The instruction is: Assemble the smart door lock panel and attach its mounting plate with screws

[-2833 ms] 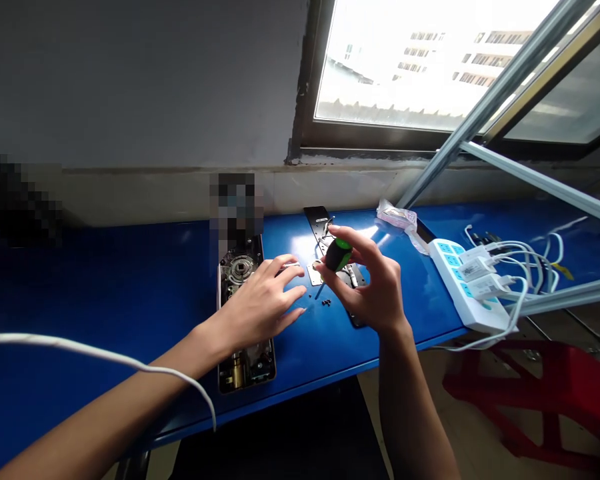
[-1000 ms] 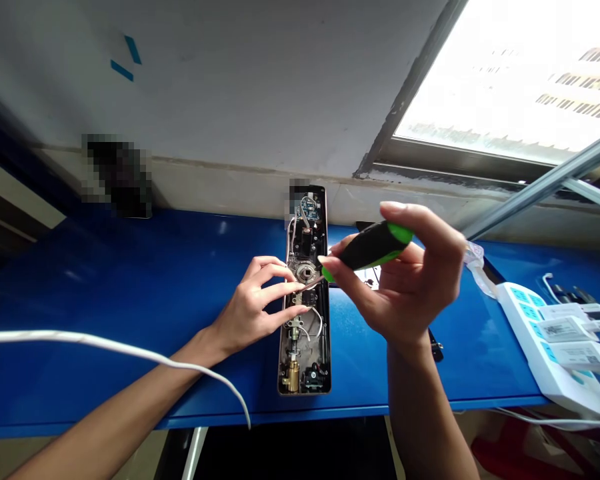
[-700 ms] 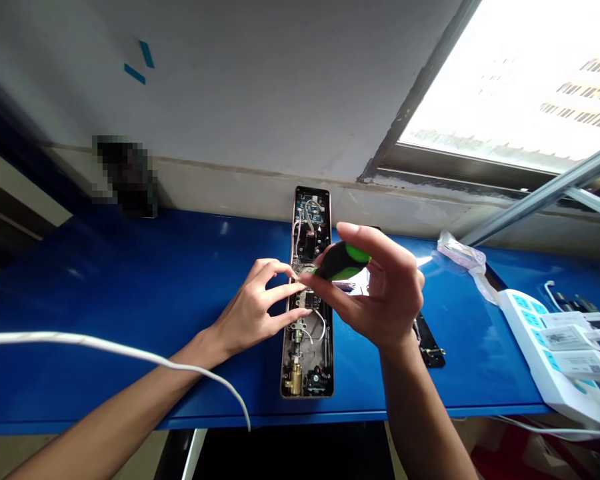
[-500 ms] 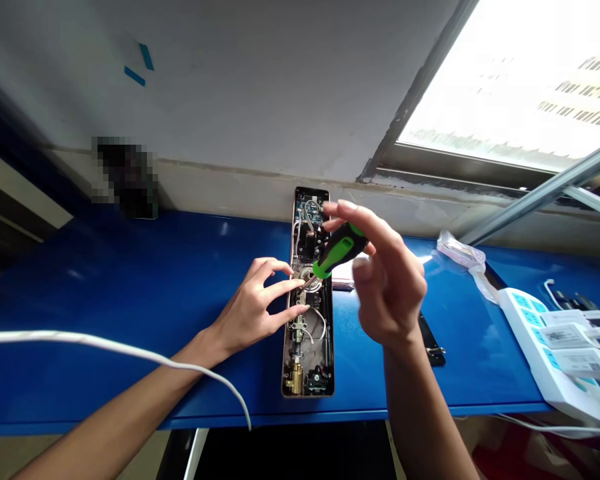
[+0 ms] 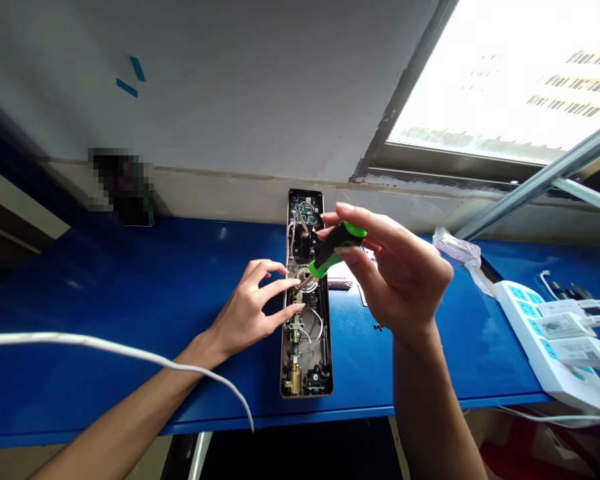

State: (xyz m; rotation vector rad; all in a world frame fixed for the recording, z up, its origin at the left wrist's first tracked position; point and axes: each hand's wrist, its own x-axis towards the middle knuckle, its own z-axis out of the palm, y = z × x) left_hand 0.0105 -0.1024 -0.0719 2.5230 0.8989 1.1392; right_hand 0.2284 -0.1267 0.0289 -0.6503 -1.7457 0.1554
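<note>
A long, narrow, open housing (image 5: 307,353) lies on the blue table, with a circuit board (image 5: 305,208), a round metal part, a brass part (image 5: 293,379) and white wires inside. My right hand (image 5: 400,267) grips a green and black screwdriver (image 5: 337,248) by its handle. The screwdriver slants down to the left, its shaft reaching the metal parts near the housing's middle. From the left, my left hand (image 5: 257,300) rests its fingertips at the same spot, beside the shaft. Whether its fingers pinch a small part cannot be seen.
A white power strip (image 5: 545,333) with plugged-in adapters sits at the right of the blue table (image 5: 180,280). A plastic-wrapped item (image 5: 457,250) lies behind it. Small screws (image 5: 378,327) are near my right wrist. A white cable (image 5: 130,350) crosses above my left forearm.
My right hand has shifted to the right and changed its hold on the screwdriver handle, with the thumb now against it. My left hand stays at the same place on the housing.
</note>
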